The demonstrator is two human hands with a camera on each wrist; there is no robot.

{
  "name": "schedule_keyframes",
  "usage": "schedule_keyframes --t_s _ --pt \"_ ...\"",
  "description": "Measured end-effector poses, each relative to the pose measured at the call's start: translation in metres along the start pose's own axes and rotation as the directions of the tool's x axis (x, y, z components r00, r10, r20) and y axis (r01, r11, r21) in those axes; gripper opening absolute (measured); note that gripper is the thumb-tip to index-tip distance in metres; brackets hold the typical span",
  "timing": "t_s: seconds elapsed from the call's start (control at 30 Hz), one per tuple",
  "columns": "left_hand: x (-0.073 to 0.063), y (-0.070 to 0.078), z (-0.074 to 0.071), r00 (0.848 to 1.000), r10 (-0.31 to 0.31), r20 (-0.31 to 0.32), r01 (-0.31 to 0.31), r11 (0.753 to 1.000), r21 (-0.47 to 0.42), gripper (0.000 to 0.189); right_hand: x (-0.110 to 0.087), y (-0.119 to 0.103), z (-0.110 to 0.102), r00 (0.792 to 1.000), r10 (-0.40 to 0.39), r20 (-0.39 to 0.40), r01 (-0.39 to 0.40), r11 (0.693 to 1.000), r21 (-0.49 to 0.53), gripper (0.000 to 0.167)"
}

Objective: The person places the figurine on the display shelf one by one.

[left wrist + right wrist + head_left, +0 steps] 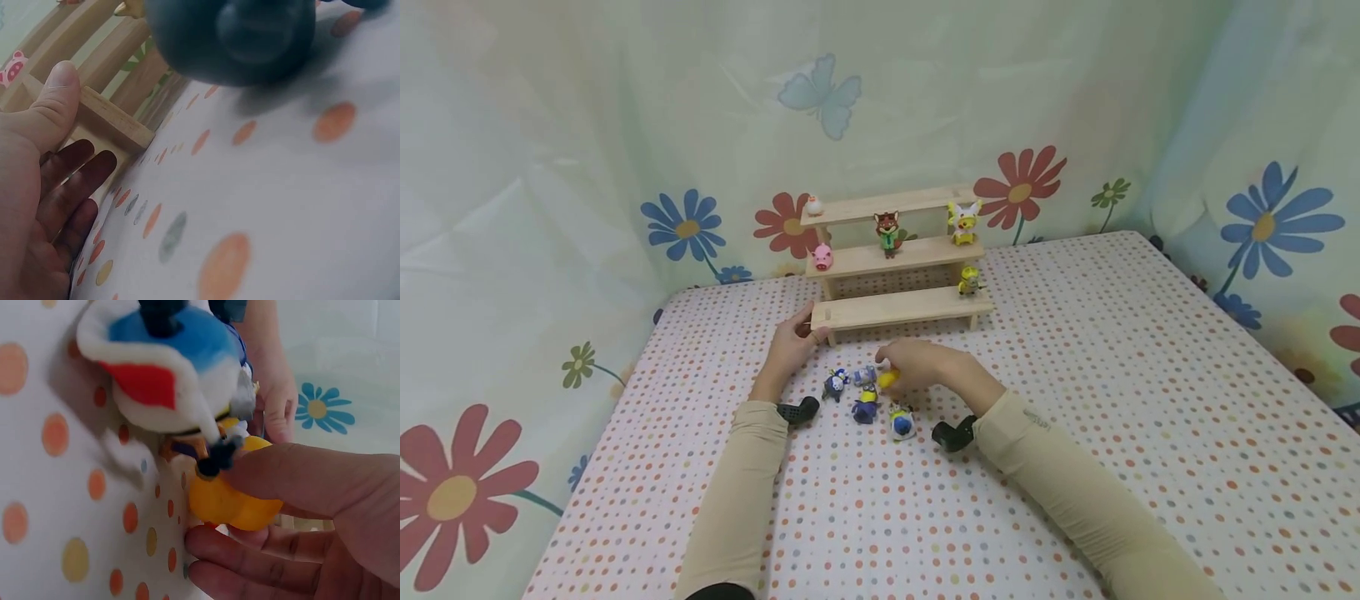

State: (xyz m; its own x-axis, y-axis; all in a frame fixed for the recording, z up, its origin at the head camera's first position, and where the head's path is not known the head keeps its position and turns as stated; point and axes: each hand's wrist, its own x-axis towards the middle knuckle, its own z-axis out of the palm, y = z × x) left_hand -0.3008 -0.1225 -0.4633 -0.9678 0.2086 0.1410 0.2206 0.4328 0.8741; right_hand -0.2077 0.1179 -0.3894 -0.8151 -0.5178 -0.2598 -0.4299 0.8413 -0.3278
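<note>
My left hand (792, 343) holds the left end of the lowest step of a wooden tiered display shelf (895, 309). In the left wrist view its thumb lies against the wood and the other fingers are below. Farther right, my right hand (921, 365) pinches a yellow figurine (234, 503) just above the cloth; its face is hidden. Close by lie several small figurines: a dark blue-grey one (834, 385), a pale blue-white one (864, 376), a yellow-and-blue one (865, 406), and a white one with a blue patch (902, 423).
On the shelf stand a small white figurine (813, 205), a pink pig (822, 257), a fox in green (888, 234), a yellow figurine with white ears (964, 223) and a yellow figurine (969, 282). A dotted cloth (1075, 358) covers the table, with a flowered curtain (910, 100) behind.
</note>
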Motion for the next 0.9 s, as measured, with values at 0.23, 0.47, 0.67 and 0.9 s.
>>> schedule_keyframes --t_s 0.23,0.47,0.67,0.9 --pt "-0.001 -0.003 0.004 0.999 -0.033 -0.002 0.033 0.999 0.003 0.086 -0.004 0.012 -0.005 0.997 -0.031 -0.066 0.031 0.999 -0.01 0.027" --pt "0.002 0.0 0.001 1.0 0.015 -0.009 -0.014 1.0 0.021 0.086 -0.002 0.029 -0.019 0.978 -0.067 -0.2 0.066 0.998 -0.008 0.032" --pt "0.002 0.002 -0.002 0.999 0.032 -0.006 -0.031 0.998 0.045 0.082 0.0 0.039 -0.024 0.969 -0.007 -0.247 0.033 0.994 0.101 0.035" --pt "0.002 -0.001 0.0 1.0 0.027 0.002 -0.027 0.999 0.043 0.084 0.0 0.045 -0.027 0.961 0.038 -0.276 0.005 0.988 0.154 0.037"
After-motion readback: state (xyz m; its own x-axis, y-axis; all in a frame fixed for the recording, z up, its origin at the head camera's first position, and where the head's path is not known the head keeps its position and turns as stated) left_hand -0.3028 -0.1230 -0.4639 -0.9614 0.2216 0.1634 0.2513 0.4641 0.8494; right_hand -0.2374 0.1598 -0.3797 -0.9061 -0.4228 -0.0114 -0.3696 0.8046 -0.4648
